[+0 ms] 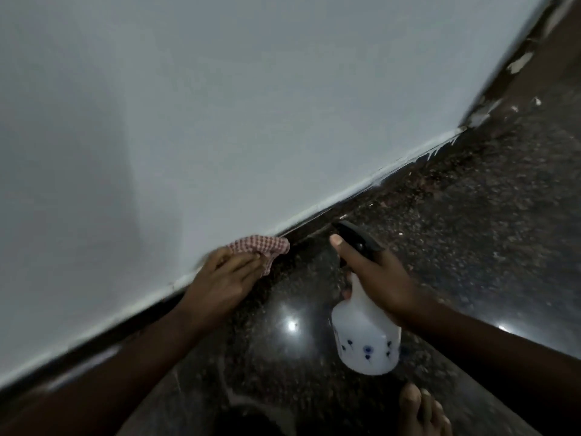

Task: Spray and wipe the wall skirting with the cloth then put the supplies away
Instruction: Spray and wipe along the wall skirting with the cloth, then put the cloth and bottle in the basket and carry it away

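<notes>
A dark skirting strip (317, 229) runs diagonally along the foot of the pale wall (220, 105). My left hand (220, 278) presses a red-and-white checked cloth (261, 247) against the skirting at the wall's lower edge. My right hand (377, 275) grips a white spray bottle (364, 335) with blue flower marks by its neck. The bottle's black nozzle (355, 236) points toward the skirting, just right of the cloth. The bottle hangs above the floor.
The floor (471, 231) is dark polished speckled stone with light glare spots. A bare foot (421, 410) is at the bottom edge. The wall turns a corner at the upper right, where paint flakes (518, 62) lie along the skirting.
</notes>
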